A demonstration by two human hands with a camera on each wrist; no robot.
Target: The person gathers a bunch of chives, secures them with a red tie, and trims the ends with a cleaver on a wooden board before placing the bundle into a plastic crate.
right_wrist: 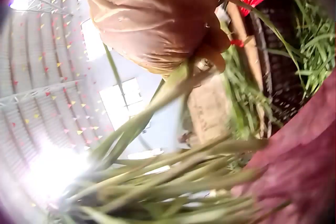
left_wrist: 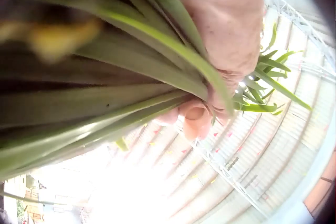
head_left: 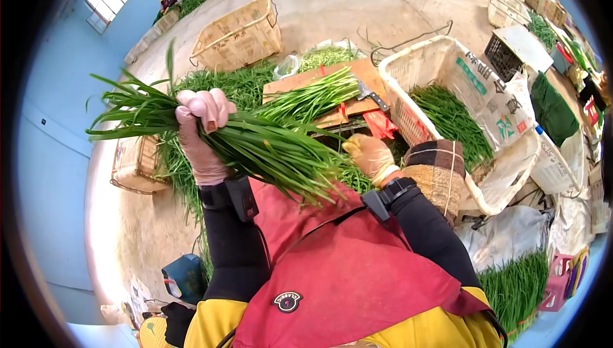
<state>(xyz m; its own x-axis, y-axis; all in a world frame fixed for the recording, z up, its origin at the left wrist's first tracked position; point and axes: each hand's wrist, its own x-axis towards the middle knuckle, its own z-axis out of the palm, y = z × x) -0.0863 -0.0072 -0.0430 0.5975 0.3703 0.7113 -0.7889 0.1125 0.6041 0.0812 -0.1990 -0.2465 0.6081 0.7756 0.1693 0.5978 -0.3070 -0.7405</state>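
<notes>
My left hand (head_left: 203,121), in a thin pale glove, grips a thick bunch of garlic chives (head_left: 274,150) around its middle, with fingers and thumb wrapped over it. The leafy ends fan out to the left and the pale stalk ends point right, above the red apron (head_left: 357,252). In the left wrist view the flat leaves (left_wrist: 105,98) run under the fingers. My right hand (head_left: 370,155), in a yellowish glove, is just right of the stalk ends. Its curled fingers pinch a few stalks (right_wrist: 170,92) in the right wrist view, close above the bunch.
Ahead lies a bundle of trimmed stalks (head_left: 313,96) on a wooden board (head_left: 278,89), beside a knife (head_left: 373,96) and red ties (head_left: 381,124). A white crate (head_left: 402,96) to the right holds more greens (head_left: 450,118). Loose greens (head_left: 230,83) and a beige crate (head_left: 237,35) stand beyond.
</notes>
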